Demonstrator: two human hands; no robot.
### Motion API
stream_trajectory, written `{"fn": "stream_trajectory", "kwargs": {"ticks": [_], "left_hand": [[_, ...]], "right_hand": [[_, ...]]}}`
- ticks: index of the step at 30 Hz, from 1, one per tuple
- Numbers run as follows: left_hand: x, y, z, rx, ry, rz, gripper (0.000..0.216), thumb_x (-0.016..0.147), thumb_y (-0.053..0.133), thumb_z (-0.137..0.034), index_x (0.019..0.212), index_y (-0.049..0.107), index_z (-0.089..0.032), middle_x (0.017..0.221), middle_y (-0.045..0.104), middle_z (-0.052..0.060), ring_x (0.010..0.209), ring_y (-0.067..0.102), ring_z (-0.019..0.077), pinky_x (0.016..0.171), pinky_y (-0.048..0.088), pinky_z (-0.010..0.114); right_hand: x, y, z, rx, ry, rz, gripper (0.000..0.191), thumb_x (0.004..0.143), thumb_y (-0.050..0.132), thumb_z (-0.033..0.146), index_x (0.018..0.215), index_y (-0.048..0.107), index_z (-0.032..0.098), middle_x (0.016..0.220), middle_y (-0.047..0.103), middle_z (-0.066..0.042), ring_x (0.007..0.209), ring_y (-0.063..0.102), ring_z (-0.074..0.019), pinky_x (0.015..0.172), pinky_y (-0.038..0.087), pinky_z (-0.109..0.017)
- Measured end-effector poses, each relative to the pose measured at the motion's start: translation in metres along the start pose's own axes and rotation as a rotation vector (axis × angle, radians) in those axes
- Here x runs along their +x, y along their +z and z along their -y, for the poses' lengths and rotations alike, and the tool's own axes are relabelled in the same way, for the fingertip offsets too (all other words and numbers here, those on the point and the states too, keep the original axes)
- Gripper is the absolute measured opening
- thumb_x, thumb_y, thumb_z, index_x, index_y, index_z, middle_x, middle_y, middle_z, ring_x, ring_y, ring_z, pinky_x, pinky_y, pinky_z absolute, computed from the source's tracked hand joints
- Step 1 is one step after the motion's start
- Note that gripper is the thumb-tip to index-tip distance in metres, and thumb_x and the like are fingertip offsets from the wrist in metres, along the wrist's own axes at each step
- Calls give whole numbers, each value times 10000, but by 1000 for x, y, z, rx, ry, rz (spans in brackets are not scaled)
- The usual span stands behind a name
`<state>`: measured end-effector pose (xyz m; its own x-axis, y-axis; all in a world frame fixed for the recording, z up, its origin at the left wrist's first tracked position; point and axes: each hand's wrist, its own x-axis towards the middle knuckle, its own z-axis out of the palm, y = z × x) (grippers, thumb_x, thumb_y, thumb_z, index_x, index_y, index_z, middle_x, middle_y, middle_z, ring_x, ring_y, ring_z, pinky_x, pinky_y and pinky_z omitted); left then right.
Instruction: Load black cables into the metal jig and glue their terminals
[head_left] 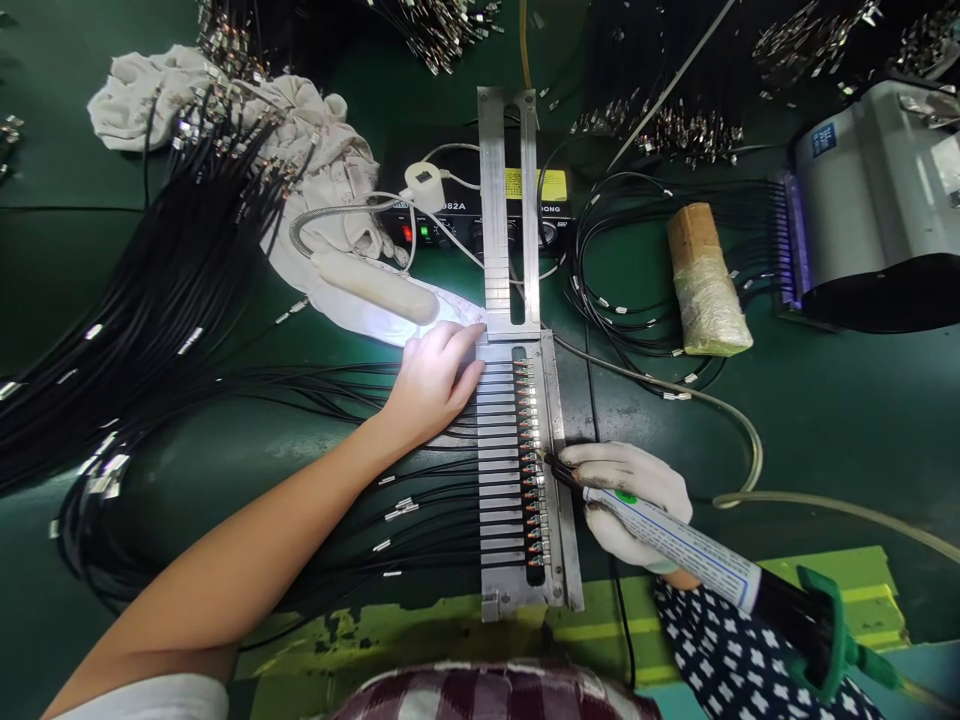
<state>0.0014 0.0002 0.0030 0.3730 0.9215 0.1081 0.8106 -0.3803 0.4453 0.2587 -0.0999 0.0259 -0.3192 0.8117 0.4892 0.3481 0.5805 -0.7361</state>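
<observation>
My bare left hand (436, 380) lies at the left edge of a metal jig (499, 490), fingers apart, the tips touching its upper part. Thin black cables (337, 385) run under and beside that hand into the jig's slots. Their metal-tipped ends (534, 480) line up in a row along the dark slot. A white glove covers my right hand (637, 500), which is wrapped round a dispensing syringe (675, 545) with a white label and a black tip. That tip is at the row of cable ends, around its middle; whether it touches one is too small to tell.
A jig lid (495, 200) is swung up at the far end. Behind it sits a black controller box (465, 225). A lit lamp (375, 285) lies on white cloth (322, 140). To the right are a wrapped block (709, 280), a grey machine (877, 200) and a hose (750, 430).
</observation>
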Motion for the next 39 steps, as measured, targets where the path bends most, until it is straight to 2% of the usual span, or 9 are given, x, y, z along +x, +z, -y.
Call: {"fn": "stream_trajectory", "kwargs": {"ticks": [8,33,39], "left_hand": [[0,1,1,-8,3,-6,411,977,454,-302,1364,495,-170,1173,599,116,1120,553,264,916,401,392],[0,1,1,12,-2,-4,425,976,440,-314,1367,500,-158,1176,594,126,1103,555,275,931,419,418],[0,1,1,18,2,-7,426,978,438,-316,1368,499,-157,1178,593,127,1107,556,274,930,418,410]], "right_hand": [[-7,1,-4,4,-8,6,233,754,666,197,986,681,199,951,770,-96,857,749,-233,739,625,-347],[3,-2,2,-10,33,-1,192,770,667,178,960,688,194,980,772,-105,875,753,-227,769,628,-329],[-6,-4,5,1,24,-5,239,769,658,188,1007,682,192,1015,763,-108,904,746,-236,773,621,-342]]}}
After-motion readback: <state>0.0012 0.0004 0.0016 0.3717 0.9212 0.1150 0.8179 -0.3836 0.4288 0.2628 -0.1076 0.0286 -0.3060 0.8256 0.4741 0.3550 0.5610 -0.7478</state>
